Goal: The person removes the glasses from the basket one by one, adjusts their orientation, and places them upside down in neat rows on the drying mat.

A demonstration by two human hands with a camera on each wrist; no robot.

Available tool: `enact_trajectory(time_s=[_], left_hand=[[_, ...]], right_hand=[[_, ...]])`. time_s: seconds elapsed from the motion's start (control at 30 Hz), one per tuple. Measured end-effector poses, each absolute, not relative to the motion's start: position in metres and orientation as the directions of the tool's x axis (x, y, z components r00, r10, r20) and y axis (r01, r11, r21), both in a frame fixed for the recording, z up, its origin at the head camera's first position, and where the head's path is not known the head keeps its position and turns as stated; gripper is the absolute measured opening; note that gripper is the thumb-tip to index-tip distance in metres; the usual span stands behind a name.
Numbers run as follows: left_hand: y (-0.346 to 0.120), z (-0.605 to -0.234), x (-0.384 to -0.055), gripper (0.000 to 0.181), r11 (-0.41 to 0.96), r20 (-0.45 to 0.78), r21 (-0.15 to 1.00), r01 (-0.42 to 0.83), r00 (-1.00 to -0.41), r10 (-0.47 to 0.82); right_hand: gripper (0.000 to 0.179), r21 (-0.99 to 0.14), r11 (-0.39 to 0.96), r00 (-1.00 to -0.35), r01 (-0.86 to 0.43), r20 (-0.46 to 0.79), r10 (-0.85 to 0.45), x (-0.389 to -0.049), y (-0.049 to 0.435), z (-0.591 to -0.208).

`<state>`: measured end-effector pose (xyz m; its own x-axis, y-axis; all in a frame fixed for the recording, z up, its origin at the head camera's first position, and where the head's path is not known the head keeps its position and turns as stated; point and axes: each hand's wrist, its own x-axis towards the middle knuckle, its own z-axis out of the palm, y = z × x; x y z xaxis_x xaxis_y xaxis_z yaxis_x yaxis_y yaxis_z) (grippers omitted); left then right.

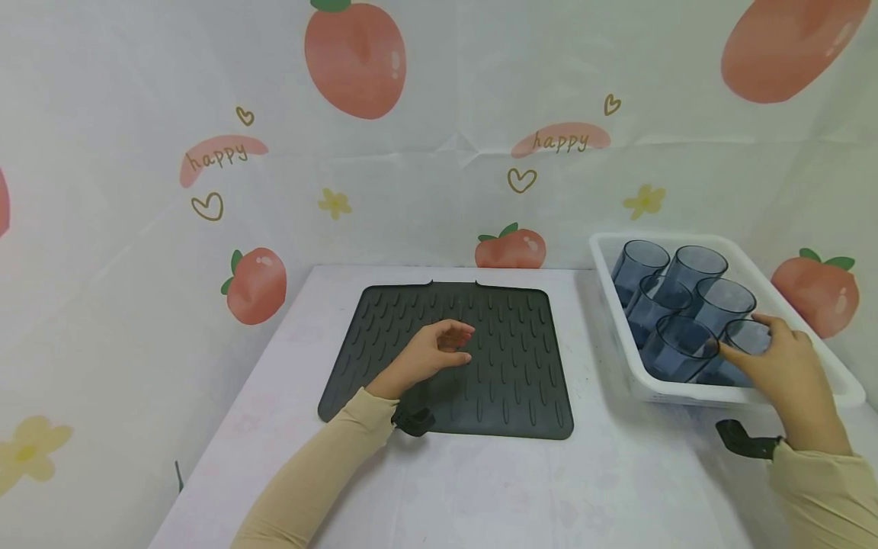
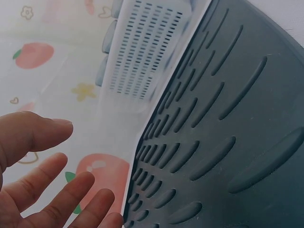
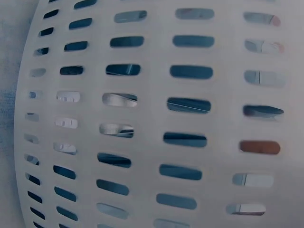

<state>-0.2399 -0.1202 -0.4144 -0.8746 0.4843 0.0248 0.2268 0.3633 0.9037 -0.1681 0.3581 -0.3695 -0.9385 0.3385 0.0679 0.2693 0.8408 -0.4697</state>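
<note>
My left hand hovers above the dark ribbed drying mat, its fingers loosely bent and holding nothing. In the left wrist view, the same hand shows its thumb and fingers apart. Over at the white basket, my right hand has thumb and fingers around the rim of a blue-tinted drinking glass in the near right part. Another glass stands just left of the thumb. The right wrist view is filled by the slotted basket wall; that hand is mostly hidden there.
Several more blue glasses stand close together in the basket, at the right of the white table. A patterned cloth hangs right behind the table. The mat lies left of the basket.
</note>
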Motion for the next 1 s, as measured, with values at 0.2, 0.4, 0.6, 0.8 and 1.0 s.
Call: enact_trajectory(time_s=[0.2, 0.4, 0.6, 0.8, 1.0], left_hand=[[-0.121, -0.4146, -0.2398, 0.05, 0.363, 0.024, 0.904, 0.226, -0.874, 0.486], [-0.122, -0.4145, -0.2398, 0.05, 0.366, 0.027, 0.901, 0.231, -0.874, 0.485], [-0.1222, -0.4133, -0.2398, 0.05, 0.365, 0.026, 0.902, 0.23, -0.874, 0.485], [-0.1217, -0.4132, -0.2401, 0.05, 0.363, 0.032, 0.902, 0.234, -0.874, 0.485], [-0.1223, -0.4126, -0.2401, 0.05, 0.35, 0.037, 0.907, 0.232, -0.874, 0.484]], right_hand=[[0.09, -0.471, 0.835, -0.936, 0.283, 0.053, 0.347, -0.1699, 0.3608, -0.3718], [0.09, -0.477, 0.835, -0.931, 0.273, 0.086, 0.354, -0.1713, 0.3601, -0.3702], [0.088, -0.496, 0.813, -0.913, 0.305, 0.092, 0.398, -0.1732, 0.3597, -0.3729], [0.085, -0.524, 0.786, -0.893, 0.329, 0.098, 0.44, -0.1723, 0.3608, -0.3761], [0.084, -0.529, 0.775, -0.871, 0.346, 0.127, 0.475, -0.1676, 0.3528, -0.3682]])
